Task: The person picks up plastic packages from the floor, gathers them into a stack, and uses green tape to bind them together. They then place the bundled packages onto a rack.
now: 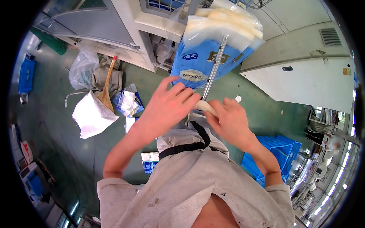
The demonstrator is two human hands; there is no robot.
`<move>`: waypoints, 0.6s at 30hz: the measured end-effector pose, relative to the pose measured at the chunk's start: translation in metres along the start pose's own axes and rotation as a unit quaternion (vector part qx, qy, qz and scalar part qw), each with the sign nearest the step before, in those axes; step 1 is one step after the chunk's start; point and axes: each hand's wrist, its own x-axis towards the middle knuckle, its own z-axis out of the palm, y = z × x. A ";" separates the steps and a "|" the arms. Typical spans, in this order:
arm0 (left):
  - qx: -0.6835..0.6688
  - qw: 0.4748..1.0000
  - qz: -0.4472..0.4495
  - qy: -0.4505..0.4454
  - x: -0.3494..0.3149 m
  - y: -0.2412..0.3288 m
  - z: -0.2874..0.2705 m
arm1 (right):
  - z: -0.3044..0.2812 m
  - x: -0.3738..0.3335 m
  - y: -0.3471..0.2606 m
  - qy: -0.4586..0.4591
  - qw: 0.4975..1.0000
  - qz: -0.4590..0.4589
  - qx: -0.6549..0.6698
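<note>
On the green floor [72, 152] at my far left lie a crumpled white bag [91, 116] and a broom [107, 85]. My left hand [167, 108] lies flat, fingers spread, against a metal rod [213, 70] carrying blue-and-white packages [205, 57]. My right hand [230, 121] pinches a pale wrapper's [204, 107] end just below. Blue crates [279, 152] sit rightward.

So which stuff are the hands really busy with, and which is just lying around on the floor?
In use:
left hand and right hand, both on a pale piece
metal rod
stack of blue-and-clear bags hanging on the rod

Lying about:
broom
white sack
crumpled wrappers
blue crates
</note>
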 end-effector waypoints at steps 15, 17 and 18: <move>0.029 0.998 0.039 0.043 0.016 -0.012 0.010 | 0.000 0.013 0.015 0.015 0.999 0.021 0.029; 0.041 0.998 0.035 0.022 0.019 -0.013 0.006 | -0.002 0.015 0.017 0.018 0.999 0.024 0.025; 0.047 0.998 0.037 0.032 0.022 -0.017 0.008 | -0.003 0.018 0.018 0.019 0.999 0.024 0.019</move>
